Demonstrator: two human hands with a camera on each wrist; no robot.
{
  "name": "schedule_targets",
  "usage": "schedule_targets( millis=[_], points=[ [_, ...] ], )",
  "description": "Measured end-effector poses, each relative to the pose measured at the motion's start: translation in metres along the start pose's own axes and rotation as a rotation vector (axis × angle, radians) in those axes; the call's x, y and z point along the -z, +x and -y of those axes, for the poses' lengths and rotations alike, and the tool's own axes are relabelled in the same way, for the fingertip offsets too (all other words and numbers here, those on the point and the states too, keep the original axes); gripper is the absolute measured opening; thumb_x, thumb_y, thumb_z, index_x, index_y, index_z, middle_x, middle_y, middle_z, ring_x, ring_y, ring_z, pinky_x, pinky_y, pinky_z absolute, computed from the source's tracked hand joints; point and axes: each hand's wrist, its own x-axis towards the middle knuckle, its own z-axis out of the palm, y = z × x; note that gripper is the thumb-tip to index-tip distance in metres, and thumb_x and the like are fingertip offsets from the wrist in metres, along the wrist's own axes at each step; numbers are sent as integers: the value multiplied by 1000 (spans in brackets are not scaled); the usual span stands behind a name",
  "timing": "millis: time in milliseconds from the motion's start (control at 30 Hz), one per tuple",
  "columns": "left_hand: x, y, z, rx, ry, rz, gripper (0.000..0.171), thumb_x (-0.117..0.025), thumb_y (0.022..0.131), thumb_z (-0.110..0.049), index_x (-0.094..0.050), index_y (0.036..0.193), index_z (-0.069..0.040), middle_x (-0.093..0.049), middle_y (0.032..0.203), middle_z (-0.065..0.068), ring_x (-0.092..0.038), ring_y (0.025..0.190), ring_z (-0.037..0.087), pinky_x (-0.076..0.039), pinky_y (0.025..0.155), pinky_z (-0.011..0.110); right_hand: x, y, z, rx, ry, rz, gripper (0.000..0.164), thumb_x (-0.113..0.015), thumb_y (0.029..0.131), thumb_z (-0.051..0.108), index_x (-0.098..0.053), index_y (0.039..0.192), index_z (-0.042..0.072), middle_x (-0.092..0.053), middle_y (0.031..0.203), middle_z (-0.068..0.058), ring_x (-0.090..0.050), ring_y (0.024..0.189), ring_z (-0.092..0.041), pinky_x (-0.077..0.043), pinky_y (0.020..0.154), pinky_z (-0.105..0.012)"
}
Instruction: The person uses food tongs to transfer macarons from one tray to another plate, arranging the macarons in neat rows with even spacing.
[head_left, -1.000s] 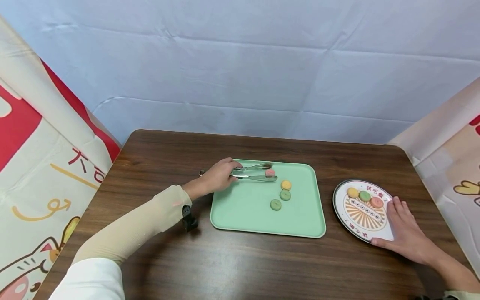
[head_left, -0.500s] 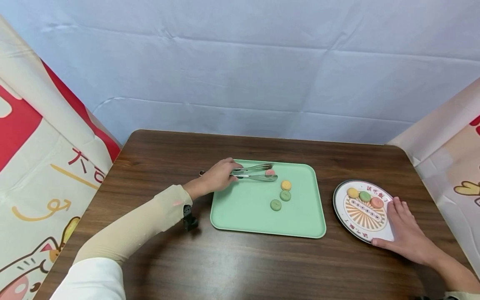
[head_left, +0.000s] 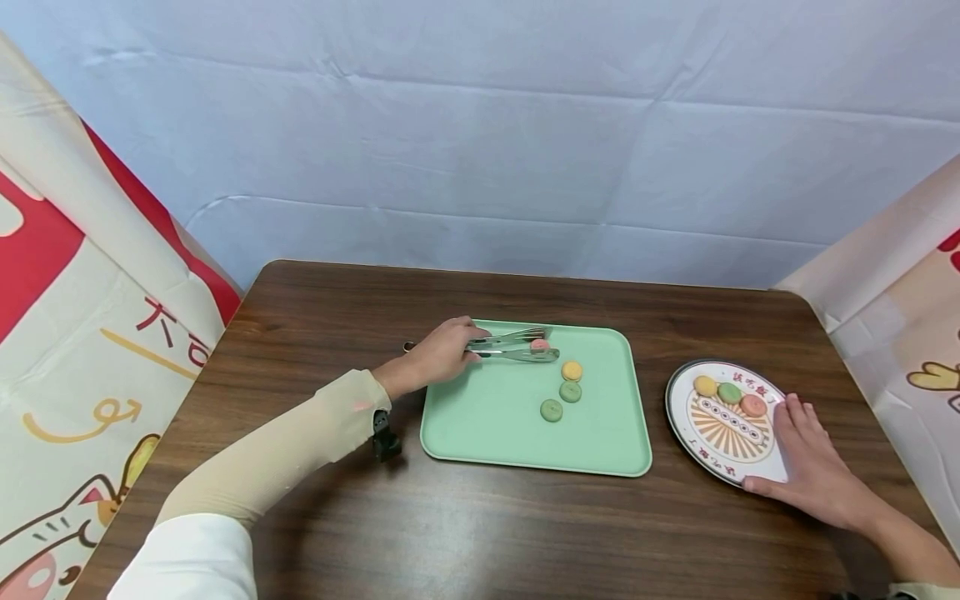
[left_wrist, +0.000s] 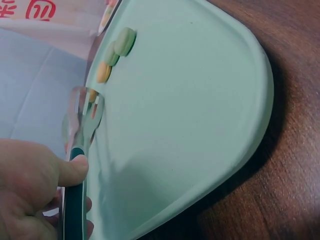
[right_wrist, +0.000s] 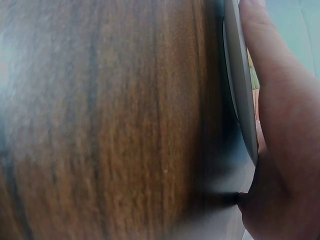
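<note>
My left hand [head_left: 442,350] grips a pair of metal tongs [head_left: 517,355] over the back of a pale green tray [head_left: 487,442]. The tips of the tongs stand apart on either side of a pink macaron [head_left: 540,343]; contact with it is unclear. In the left wrist view my thumb [left_wrist: 75,170] lies on the dark handle of the tongs. A yellow macaron [head_left: 572,371] and two green macarons [head_left: 570,391] lie on the tray. My right hand [head_left: 813,467] rests with straight fingers on the right rim of a round printed plate [head_left: 701,442].
On the plate sit a yellow macaron [head_left: 705,385], a green macaron [head_left: 729,392] and a pink macaron [head_left: 753,405] in a row. Tray and plate stand apart on a brown wooden table [head_left: 450,533]. A pale cloth [head_left: 480,167] hangs behind the table.
My left hand and the tongs have shifted slightly to the right along the pink macaron. My right hand, the plate and the other macarons have stayed in place.
</note>
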Motion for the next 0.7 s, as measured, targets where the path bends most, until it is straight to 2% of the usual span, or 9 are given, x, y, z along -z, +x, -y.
schedule_targets(
  millis=[233,700],
  points=[
    [-2,2,-1,17,-10,0,42,-66,101,-11,-60,141,-4,-62,126,13,-60,112,27,-50,93,41,0,1,-1,0,-1,2,126,-79,85,43,6,150,-23,19,157,-41,28,146,-47,27,113,-39],
    [-4,3,-3,29,-13,-10,38,-65,101,-9,-63,138,-5,-63,130,13,-62,113,26,-52,92,38,-2,0,-3,22,-6,-16,127,-80,84,43,5,149,-23,18,156,-42,28,147,-45,27,114,-36]
  ],
)
